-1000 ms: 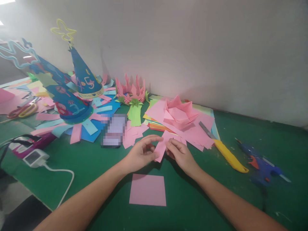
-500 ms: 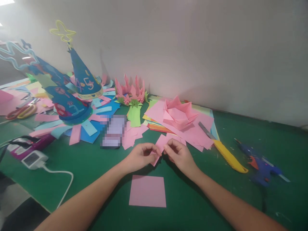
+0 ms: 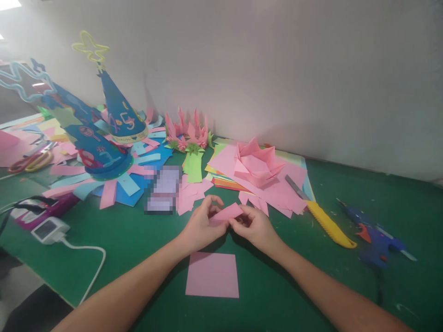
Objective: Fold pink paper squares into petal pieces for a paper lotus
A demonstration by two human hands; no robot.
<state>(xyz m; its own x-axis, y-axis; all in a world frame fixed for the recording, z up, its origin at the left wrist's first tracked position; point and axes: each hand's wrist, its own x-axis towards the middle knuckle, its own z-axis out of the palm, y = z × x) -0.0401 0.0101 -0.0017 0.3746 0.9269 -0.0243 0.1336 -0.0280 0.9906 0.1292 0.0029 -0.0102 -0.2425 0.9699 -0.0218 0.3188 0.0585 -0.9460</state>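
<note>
A small strip of pink paper (image 3: 226,214), seemingly folded, is held between my two hands above the green table. My left hand (image 3: 202,226) grips its left end, the index finger curled above it. At the other end, the thumb and fingers of my right hand (image 3: 256,227) pinch the paper near its lower corner. A flat pink paper rectangle (image 3: 212,275) lies on the table just in front of me, below my hands. Behind them, pink paper pieces (image 3: 254,201) are scattered beside a folded pink paper crown (image 3: 258,162).
A yellow-handled cutter (image 3: 328,223) and a blue glue gun (image 3: 377,233) lie on the right. Leftward are a blurred-out phone (image 3: 164,189), blue cone hats (image 3: 121,106), scissors (image 3: 32,161) and a white plug (image 3: 50,229) with its cable. A wall (image 3: 311,83) rises behind the table.
The pink paper strip has turned from a steep slant to nearly level. My left hand has opened its index finger upward, and my right hand has shifted slightly lower.
</note>
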